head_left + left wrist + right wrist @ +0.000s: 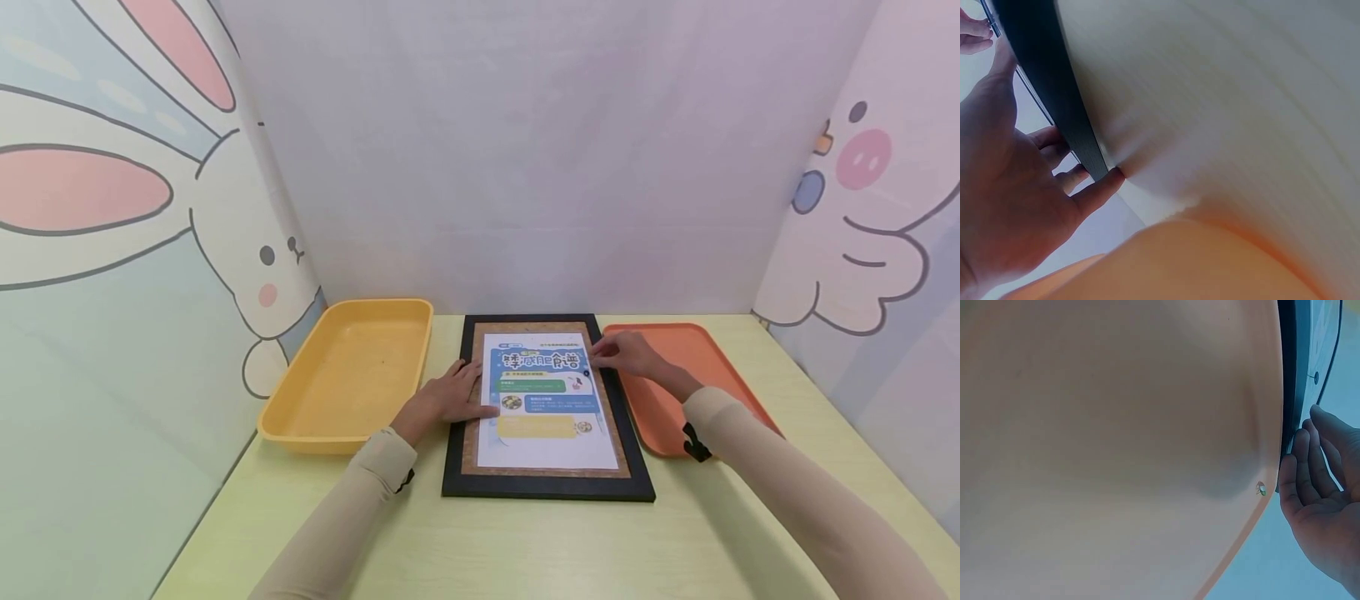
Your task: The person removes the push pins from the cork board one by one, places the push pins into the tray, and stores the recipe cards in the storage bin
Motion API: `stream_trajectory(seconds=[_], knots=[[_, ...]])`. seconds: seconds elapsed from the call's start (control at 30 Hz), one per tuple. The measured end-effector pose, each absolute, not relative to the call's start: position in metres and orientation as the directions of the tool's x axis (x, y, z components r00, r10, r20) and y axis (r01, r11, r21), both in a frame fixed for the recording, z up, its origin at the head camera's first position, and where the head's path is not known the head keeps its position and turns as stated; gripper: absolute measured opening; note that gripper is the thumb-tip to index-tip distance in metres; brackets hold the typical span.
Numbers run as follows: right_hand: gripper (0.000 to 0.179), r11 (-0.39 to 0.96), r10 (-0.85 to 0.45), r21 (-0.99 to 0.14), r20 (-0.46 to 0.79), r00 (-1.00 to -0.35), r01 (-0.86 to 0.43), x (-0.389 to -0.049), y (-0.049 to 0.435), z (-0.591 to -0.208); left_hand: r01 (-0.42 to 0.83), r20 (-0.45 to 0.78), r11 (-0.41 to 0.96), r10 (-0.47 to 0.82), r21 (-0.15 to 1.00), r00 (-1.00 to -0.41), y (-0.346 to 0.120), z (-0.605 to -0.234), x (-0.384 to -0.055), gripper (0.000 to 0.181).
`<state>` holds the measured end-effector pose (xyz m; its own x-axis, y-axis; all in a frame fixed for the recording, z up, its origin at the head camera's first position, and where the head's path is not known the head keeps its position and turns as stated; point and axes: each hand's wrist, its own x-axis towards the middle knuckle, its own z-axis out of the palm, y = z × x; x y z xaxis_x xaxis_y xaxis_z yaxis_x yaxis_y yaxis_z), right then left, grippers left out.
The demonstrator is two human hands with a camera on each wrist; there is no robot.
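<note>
A sheet of paper printed in blue, green and yellow (551, 450) lies on a cork board (468, 450) with a black frame (547, 486). My left hand (453, 393) rests on the board's left side with its fingers spread, thumb over the paper's left edge. In the left wrist view, its fingertips touch the black frame (1054, 75). My right hand (628, 354) is at the paper's upper right edge, thumb and fingertips close together. Whether they pinch anything is hidden. Just nearer than that hand, a small dark pushpin (1316, 378) stands at the paper's right edge.
A deep yellow tray (270, 435) stands left of the board. To its right, under my right forearm, lies a flat orange tray (675, 337). Cloth walls with cartoon animals enclose the pale wooden table (525, 550) at the back and both sides.
</note>
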<state>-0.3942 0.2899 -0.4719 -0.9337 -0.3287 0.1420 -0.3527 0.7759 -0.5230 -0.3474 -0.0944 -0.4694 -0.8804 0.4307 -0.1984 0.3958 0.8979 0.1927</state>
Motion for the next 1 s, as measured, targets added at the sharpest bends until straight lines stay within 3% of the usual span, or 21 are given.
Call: stream_trajectory(seconds=[1.0], knots=[[0.029, 0.741, -0.393, -0.554, 0.101, -0.914, -0.38, -0.381, 0.287, -0.47, 0.391, -0.194, 0.902, 0.424, 0.184, -0.885, -0.093, -0.469, -0.346, 0.108]])
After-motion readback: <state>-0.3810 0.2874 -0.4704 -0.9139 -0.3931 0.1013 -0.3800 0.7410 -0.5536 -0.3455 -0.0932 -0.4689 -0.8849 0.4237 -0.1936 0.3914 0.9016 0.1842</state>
